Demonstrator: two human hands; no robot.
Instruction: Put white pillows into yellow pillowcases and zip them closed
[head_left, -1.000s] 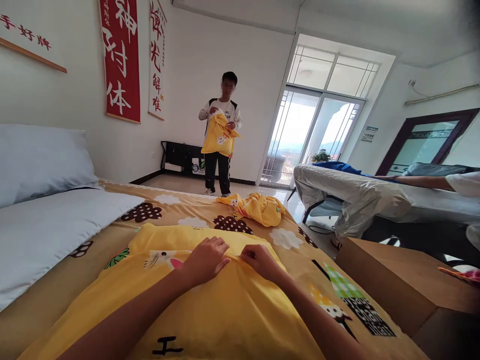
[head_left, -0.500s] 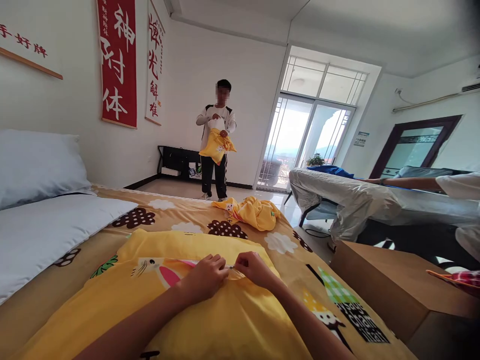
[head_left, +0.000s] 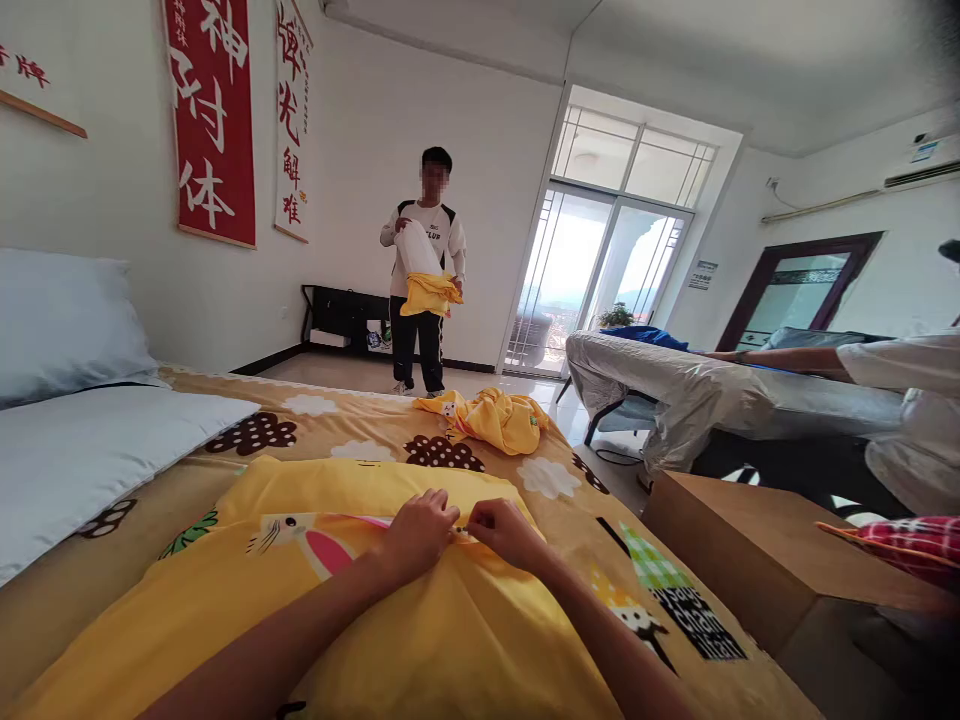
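Note:
A yellow pillowcase with a rabbit print lies across the bed before me, bulging as if filled. Along its upper part runs an opening edge with a small metal zipper piece showing between my hands. My left hand is closed on the fabric at that edge, knuckles up. Close beside it, my right hand pinches the same edge just right of the metal piece. What exactly its fingertips hold is partly hidden. A second yellow pillowcase lies crumpled beyond, near the bed's far edge.
White pillows lie at left on the patterned bed sheet. A person stands past the bed, holding a white pillow partly in a yellow case. A cardboard box stands at right, near a plastic-covered table where another person's arm reaches.
My hands stay at the zipper edge, almost unmoved, with the fabric pulled into sharper folds below them. The standing person's white pillow now shows higher above its yellow case. The view has shifted slightly.

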